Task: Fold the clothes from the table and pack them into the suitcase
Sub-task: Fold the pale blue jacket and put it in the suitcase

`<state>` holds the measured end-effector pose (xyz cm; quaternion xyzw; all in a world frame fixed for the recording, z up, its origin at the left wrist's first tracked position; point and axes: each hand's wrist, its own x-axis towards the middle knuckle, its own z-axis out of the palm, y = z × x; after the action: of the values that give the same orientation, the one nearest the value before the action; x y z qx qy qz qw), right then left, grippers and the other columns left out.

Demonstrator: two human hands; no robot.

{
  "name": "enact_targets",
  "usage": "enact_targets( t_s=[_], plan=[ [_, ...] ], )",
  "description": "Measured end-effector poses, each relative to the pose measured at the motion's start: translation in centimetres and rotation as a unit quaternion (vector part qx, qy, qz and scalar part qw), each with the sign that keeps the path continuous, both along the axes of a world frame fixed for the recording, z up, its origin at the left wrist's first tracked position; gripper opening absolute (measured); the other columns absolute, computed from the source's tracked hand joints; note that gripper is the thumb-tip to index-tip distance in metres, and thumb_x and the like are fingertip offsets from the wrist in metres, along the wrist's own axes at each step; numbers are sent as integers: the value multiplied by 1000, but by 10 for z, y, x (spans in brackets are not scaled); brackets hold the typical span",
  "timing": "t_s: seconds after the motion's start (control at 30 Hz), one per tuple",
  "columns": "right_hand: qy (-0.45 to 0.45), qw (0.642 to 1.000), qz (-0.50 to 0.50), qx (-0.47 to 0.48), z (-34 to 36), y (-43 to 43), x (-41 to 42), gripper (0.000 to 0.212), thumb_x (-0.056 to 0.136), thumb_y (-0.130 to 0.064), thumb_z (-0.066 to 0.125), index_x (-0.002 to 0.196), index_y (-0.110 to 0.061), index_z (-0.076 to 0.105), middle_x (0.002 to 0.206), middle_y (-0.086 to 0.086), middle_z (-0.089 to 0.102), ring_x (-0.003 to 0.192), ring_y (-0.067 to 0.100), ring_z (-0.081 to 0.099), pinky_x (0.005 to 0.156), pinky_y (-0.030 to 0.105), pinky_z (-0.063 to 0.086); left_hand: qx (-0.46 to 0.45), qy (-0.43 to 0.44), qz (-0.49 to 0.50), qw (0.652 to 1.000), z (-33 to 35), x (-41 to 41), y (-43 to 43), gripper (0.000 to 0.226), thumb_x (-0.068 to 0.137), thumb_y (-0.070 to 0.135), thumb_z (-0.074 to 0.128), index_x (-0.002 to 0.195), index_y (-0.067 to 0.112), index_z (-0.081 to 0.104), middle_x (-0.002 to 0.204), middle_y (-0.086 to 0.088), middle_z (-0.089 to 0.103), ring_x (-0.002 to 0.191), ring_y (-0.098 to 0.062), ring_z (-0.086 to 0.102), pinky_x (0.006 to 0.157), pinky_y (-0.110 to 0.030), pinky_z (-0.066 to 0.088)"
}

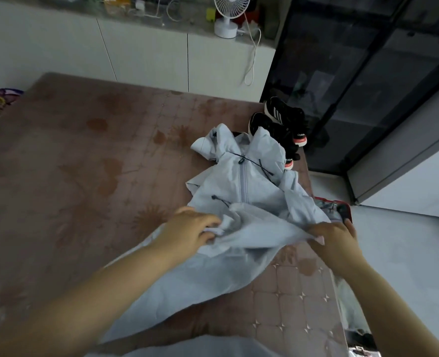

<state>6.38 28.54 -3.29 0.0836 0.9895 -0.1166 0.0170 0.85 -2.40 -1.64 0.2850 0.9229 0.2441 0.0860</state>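
Gripping the jacket (244,181) at lower centre, left hand (190,234) and right hand (335,240) pinch bunched fabric; uneven pull would likely skew the fold.

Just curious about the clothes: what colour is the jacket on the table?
The jacket is pale blue-grey with dark drawcords, seen best in the head view.

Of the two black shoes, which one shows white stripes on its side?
The farther shoe, next to the dark cabinet, shows the stripes; the nearer shoe, partly behind the jacket hood, shows none.
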Motion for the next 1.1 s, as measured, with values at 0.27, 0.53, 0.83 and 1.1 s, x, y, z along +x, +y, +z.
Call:
enact_targets(
  t_s=[0.27, 0.53, 0.83, 1.1],
  plan=[
    [-135, 951, 117, -251, 25, -50, 6, 58, 75, -19, 73, 124, -37, 48, 112, -20, 53, 102, -4, 50, 87, 15, 40, 140, -90, -90, 982, 16, 30, 82, 28, 90, 19, 58, 118, 21, 58, 104, 3, 65, 95, -12, 54, 89, -24, 43],
    [-266, 962, 60, -10, 8, 3, 54, 39, 86, -26, 62, 121, -40, 53, 121, -10, 57, 109, 13, 53, 90, 16, 38, 73, -198, 230, 950, -40, -73, -19, 45, 89, 18, 60, 129, 8, 43, 123, -7, 54, 107, -23, 54, 87, -24, 44],
    [-159, 949, 172, -209, 18, -97, 26, 74, 78, -44, 68, 140, -32, 30, 140, -15, 35, 127, 6, 35, 108, 20, 25, 32, -254, 215, 942, -69, -61, -11, 34, 83, 21, 67, 114, 9, 60, 101, -1, 62, 86, -15, 54, 68, -23, 39],
    [-24, 871, -172, -459, 34, -117, -38, 55, 88, -31, 60, 135, -18, 35, 118, 0, 45, 99, 14, 49, 81, 25, 36, 136, -286, -90, 944, 8, -7, 62, 26, 91, 15, 54, 117, 17, 58, 99, 4, 65, 88, -9, 61, 79, -17, 47]
  ],
)
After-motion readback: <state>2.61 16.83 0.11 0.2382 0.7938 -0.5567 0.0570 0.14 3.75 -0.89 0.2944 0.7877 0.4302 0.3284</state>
